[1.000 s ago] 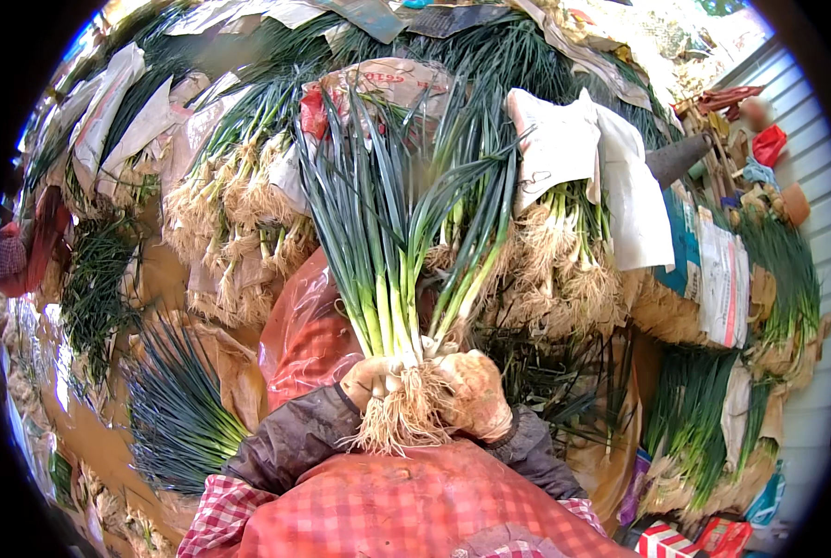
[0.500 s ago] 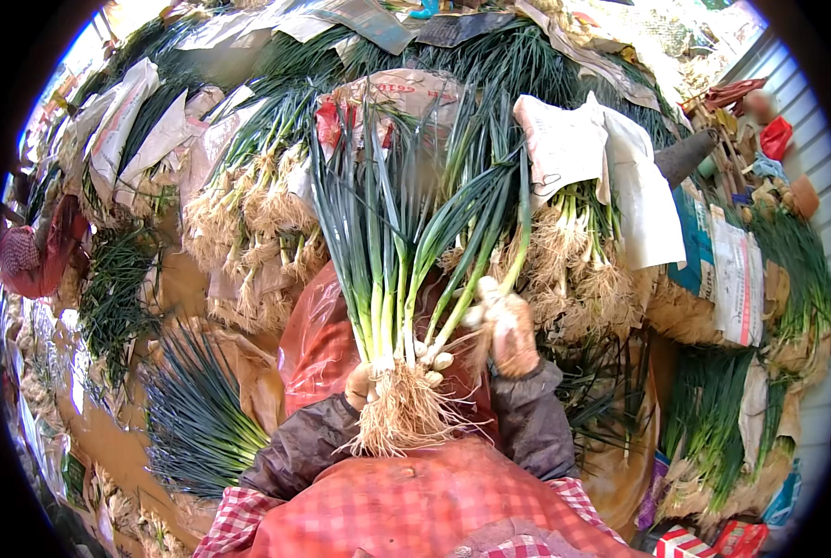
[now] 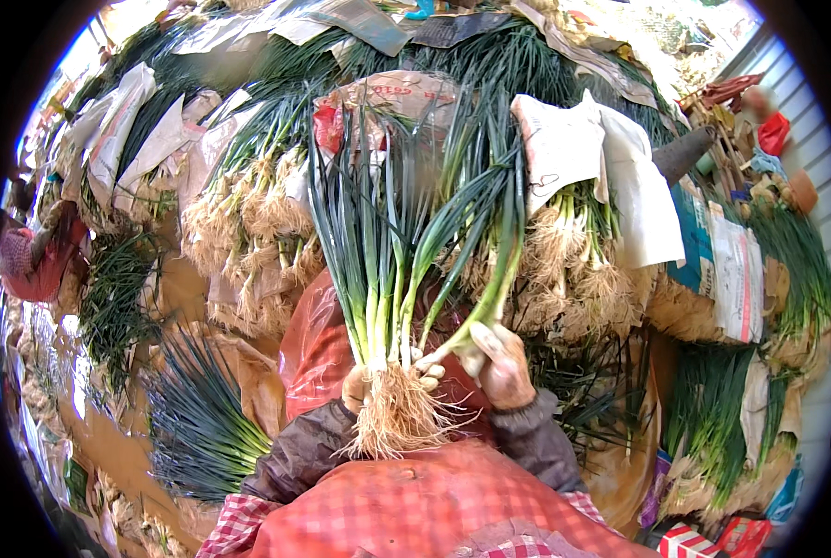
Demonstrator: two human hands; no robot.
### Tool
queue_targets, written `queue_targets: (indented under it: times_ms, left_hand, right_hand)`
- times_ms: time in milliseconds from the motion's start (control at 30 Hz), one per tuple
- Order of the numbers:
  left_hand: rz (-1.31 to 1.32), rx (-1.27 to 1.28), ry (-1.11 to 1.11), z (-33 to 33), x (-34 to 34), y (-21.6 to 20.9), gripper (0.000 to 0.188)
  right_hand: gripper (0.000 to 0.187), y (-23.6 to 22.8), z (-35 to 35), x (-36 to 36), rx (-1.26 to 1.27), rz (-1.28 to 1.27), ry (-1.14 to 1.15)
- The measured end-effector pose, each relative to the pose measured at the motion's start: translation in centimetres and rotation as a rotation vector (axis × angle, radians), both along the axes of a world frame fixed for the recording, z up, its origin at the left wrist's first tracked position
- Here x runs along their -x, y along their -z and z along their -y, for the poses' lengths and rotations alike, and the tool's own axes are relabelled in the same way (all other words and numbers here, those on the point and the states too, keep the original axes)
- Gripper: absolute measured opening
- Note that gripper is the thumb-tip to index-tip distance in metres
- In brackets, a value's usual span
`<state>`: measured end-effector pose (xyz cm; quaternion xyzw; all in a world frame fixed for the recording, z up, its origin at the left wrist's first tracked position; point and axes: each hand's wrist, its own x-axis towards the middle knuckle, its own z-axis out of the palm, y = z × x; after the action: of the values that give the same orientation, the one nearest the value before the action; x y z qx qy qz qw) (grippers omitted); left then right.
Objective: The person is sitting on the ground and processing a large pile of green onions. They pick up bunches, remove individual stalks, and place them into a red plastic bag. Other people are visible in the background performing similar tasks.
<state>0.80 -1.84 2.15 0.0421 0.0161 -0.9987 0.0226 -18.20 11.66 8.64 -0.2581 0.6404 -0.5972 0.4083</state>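
Observation:
A bunch of green onions (image 3: 376, 316) stands upright in front of my red-checked apron, leaves pointing away and pale roots (image 3: 399, 418) hanging toward me. My left hand (image 3: 357, 386) is closed round its white base, with fingertips showing on the right side of the bunch. Just to the right, my right hand (image 3: 506, 370) pinches one onion stalk (image 3: 498, 288) low down. That stalk bends out from the bunch, its lower end still at the left fingertips and its leaves crossing the others above.
Piles of green onions with roots (image 3: 257, 209) lie ahead, partly under white sacks (image 3: 564, 144). A loose heap of onions (image 3: 197, 409) rests at the left on brown sheeting. More onions (image 3: 708, 409) lie at the right, near a corrugated wall (image 3: 811, 121). Red plastic (image 3: 313, 344) lies behind the bunch.
My right hand has come down and closed on the lower part of the outer stalk, which now bows farther from the bunch. My left hand keeps its hold in nearly the same place.

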Motion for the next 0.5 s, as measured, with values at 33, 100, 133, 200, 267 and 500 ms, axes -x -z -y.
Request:
queue_targets:
  times_ms: [33, 100, 133, 200, 267, 500]
  left_hand:
    - [-0.015, -0.026, 0.040, 0.3, -0.2, 0.5, 0.060]
    - [0.061, 0.024, 0.066, 0.3, 0.4, 1.4, 0.059]
    - [0.168, 0.023, 0.110, 0.2, 0.4, 1.4, 0.060]
    - [0.053, 0.020, 0.020, -0.7, 0.7, 1.2, 0.061]
    - [-0.096, 0.011, -0.033, -1.0, 1.2, 1.6, 0.062]
    - [0.270, 0.700, 0.108, -2.0, 0.4, 0.7, 0.053]
  right_hand:
    - [0.035, 0.5, -1.3, -0.5, 0.152, 0.100, 0.029]
    - [0.031, 0.4, -3.0, -1.4, 0.211, 0.191, 0.067]
    - [0.027, -0.7, -3.6, -1.9, 0.114, 0.185, 0.084]
    - [0.025, -1.1, -4.4, -1.4, 0.085, 0.215, 0.025]
    - [0.024, -0.7, -5.1, -0.2, 0.052, 0.144, -0.112]
    - [0.024, 0.4, 0.0, -0.1, -0.278, -0.865, 0.172]
